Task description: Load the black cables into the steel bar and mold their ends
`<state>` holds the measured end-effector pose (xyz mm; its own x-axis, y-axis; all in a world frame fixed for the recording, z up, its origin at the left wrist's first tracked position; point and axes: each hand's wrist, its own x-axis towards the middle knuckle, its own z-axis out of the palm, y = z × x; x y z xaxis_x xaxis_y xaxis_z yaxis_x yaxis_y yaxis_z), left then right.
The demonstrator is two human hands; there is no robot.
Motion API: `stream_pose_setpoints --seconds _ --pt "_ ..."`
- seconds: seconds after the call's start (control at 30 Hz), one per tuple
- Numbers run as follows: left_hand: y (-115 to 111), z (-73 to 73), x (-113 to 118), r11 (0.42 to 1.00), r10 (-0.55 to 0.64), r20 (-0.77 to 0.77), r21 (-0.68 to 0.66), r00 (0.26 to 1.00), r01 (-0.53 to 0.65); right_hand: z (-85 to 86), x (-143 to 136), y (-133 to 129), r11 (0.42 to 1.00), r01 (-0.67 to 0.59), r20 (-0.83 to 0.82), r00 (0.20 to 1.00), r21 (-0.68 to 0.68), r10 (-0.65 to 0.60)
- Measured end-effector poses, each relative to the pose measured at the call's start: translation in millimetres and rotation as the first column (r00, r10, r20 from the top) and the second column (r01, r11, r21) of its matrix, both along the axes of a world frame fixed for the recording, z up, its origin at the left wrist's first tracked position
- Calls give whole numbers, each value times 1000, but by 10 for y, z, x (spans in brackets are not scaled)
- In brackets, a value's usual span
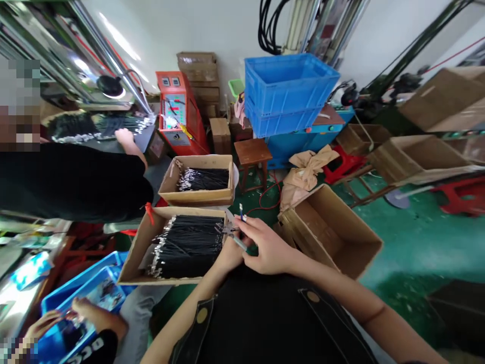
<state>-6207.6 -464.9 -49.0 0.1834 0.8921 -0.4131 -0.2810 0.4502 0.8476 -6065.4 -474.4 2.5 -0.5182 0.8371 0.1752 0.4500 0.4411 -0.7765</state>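
My right hand (261,245) is in front of my chest, its fingers bent around a small tool with a pale green handle (240,243) and closed near a short piece with a white tip (241,208). Just behind and left of it, my left hand (230,254) is partly hidden by the right one; its fingers cannot be made out. The metal part of the tool (226,229) points left, over the edge of a cardboard box (132,253) filled with black cables (191,245) that have whitish ends.
Beyond it stands a smaller cardboard box (197,197) of cables. An open cardboard box (341,227) is at right. Blue crates (290,88) and a wooden stool (252,151) stand ahead. Two people work at left, near a blue bin (81,273).
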Motion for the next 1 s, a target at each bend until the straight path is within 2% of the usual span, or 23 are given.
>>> stream_pose_setpoints --seconds 0.1,0.17,0.27,0.4,0.5,0.63,0.7,0.77,0.83,0.93,1.0 --pt "-228 -41 -159 987 -126 168 -78 978 141 -2 -22 -245 994 23 -129 991 -106 -37" --pt "-360 -84 -229 976 -148 257 -116 955 183 11 -6 -416 984 26 -176 983 -175 -57" --pt "-526 -148 -278 966 -164 298 -145 940 215 13 -3 -670 976 46 -182 980 -214 -86" --pt "-722 -187 -320 980 -115 273 -129 955 155 -15 -79 -933 981 89 -170 978 -175 -119" --pt "-832 -145 -380 992 -35 268 -105 963 65 -9 -137 -1059 987 82 -197 974 -137 -108" --pt "-899 -35 -472 995 95 267 -49 959 -85 69 -124 -1190 991 -87 -299 953 -101 53" --pt "-916 13 -510 996 93 303 -34 948 -87 114 -82 -1260 982 -167 -320 938 -89 131" --pt "-941 59 -533 999 -11 358 -29 933 23 144 -27 -1338 969 -222 -317 932 -107 179" --pt "-981 117 -530 975 -203 379 -6 903 222 153 35 -1419 956 -261 -300 930 -132 212" --pt "-1061 248 -467 857 -504 279 46 817 513 147 131 -1533 950 -278 -264 936 -144 234" --pt "-1111 352 -392 787 -617 151 104 772 609 146 197 -1600 946 -285 -227 942 -152 247"
